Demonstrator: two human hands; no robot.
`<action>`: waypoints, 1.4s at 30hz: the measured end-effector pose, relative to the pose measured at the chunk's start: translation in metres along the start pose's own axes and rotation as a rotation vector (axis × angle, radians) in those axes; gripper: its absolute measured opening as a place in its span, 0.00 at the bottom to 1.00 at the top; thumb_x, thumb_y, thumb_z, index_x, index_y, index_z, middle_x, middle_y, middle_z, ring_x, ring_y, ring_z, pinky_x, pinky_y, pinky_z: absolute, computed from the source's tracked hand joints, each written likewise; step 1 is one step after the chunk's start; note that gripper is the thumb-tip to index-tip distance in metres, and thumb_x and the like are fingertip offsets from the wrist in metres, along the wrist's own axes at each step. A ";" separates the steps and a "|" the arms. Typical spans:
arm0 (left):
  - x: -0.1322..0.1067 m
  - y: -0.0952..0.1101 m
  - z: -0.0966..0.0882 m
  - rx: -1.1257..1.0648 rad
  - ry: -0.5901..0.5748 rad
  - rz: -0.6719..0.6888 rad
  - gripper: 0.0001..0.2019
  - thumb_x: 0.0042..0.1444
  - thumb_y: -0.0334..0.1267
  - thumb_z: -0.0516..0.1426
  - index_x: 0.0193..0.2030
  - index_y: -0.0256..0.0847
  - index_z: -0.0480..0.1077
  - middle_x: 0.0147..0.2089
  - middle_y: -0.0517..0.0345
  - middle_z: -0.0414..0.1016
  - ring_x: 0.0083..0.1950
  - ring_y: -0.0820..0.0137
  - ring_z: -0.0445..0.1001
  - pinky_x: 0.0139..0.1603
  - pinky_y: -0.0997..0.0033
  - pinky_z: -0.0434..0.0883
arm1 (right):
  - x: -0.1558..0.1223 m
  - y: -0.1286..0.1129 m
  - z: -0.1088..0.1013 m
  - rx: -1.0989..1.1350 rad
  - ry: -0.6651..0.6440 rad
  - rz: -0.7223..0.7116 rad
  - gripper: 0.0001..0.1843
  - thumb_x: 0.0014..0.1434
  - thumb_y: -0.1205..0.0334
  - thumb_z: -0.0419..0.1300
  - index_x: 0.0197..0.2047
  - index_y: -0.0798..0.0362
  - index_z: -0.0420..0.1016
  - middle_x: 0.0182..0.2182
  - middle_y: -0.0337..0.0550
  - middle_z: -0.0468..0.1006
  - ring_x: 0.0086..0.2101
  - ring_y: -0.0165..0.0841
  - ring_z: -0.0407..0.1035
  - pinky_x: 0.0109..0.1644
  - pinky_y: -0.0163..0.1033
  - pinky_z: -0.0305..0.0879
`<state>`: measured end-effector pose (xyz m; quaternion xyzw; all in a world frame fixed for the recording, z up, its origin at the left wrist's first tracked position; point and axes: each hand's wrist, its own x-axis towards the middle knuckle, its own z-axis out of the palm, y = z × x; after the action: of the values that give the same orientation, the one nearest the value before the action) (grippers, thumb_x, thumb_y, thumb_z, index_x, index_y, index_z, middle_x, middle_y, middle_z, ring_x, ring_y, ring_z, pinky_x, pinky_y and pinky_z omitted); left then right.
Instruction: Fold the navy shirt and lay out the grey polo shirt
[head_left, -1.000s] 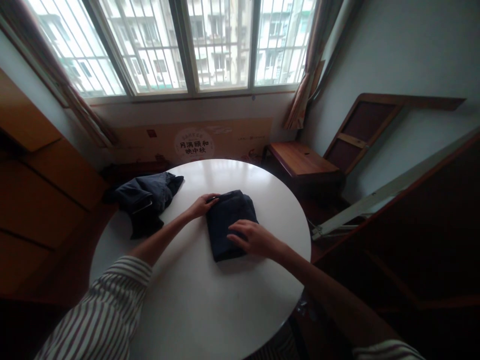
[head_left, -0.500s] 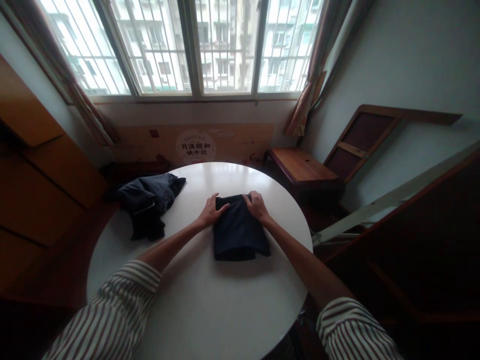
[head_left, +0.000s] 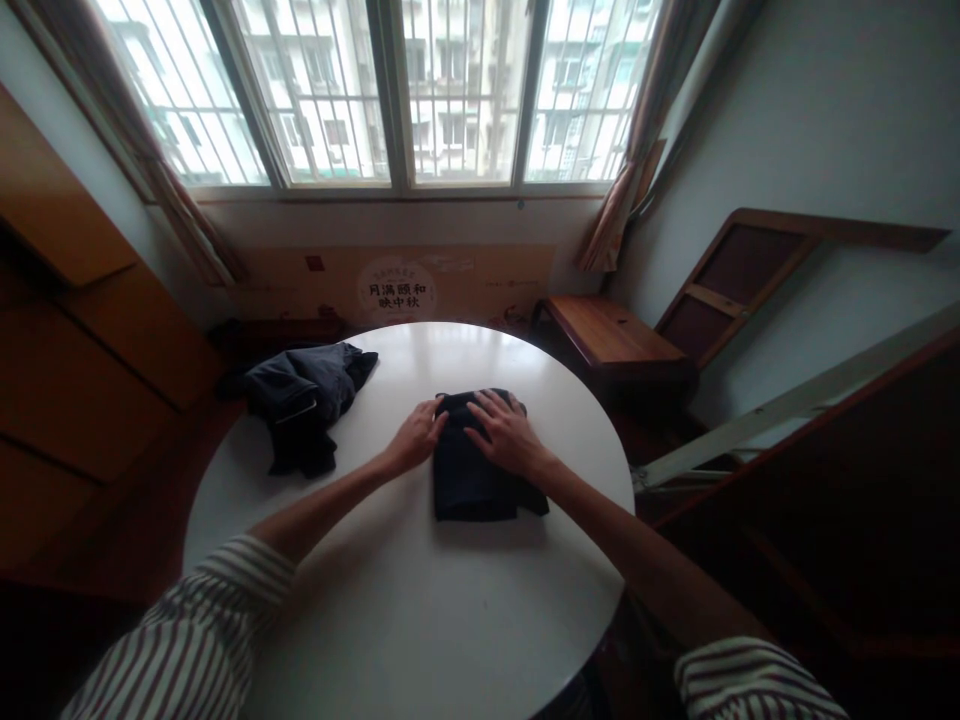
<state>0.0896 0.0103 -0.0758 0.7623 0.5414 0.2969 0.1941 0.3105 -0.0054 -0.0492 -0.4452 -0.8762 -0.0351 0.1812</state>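
Observation:
A dark navy folded garment lies on the round white table; its exact kind does not show. My right hand rests flat on the upper part of the garment, palm down with the fingers spread. At the garment's upper left corner is my left hand, its fingers stretched out and touching the edge. Part of the cloth is hidden under the right hand.
A loose pile of dark clothes lies at the table's left edge, partly hanging over. Beyond the table stand a low wooden bench and a long printed box below the barred window. Wooden cabinets line the left side.
My right hand has moved from the garment's upper right corner inward onto its top and spread out. My left hand has loosened at the left corner, its thumb now nearer the edge.

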 end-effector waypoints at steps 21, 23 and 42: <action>0.038 0.000 0.000 -0.632 -0.380 -0.478 0.29 0.41 0.56 0.70 0.42 0.33 0.75 0.31 0.53 0.78 0.29 0.67 0.76 0.29 0.71 0.73 | -0.075 -0.017 -0.021 -0.037 -0.267 -0.299 0.26 0.70 0.59 0.51 0.69 0.50 0.60 0.65 0.60 0.64 0.63 0.55 0.58 0.61 0.64 0.58; 0.048 0.010 0.018 -0.637 -0.311 -0.495 0.24 0.48 0.52 0.68 0.41 0.33 0.75 0.29 0.55 0.76 0.27 0.69 0.75 0.28 0.73 0.72 | -0.077 -0.001 -0.022 -0.082 -0.266 -0.286 0.27 0.68 0.65 0.52 0.69 0.49 0.61 0.64 0.59 0.65 0.62 0.54 0.60 0.61 0.64 0.59; 0.091 0.109 0.093 -0.035 0.061 -0.109 0.30 0.63 0.44 0.57 0.67 0.30 0.58 0.68 0.28 0.56 0.68 0.45 0.57 0.62 0.47 0.64 | -0.074 0.118 -0.035 0.070 -0.110 0.169 0.23 0.71 0.56 0.46 0.62 0.50 0.72 0.60 0.48 0.72 0.60 0.41 0.65 0.64 0.48 0.59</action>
<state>0.2503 0.0614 -0.0559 0.7186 0.5827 0.3185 0.2067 0.4535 0.0014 -0.0544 -0.5120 -0.8450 0.0353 0.1504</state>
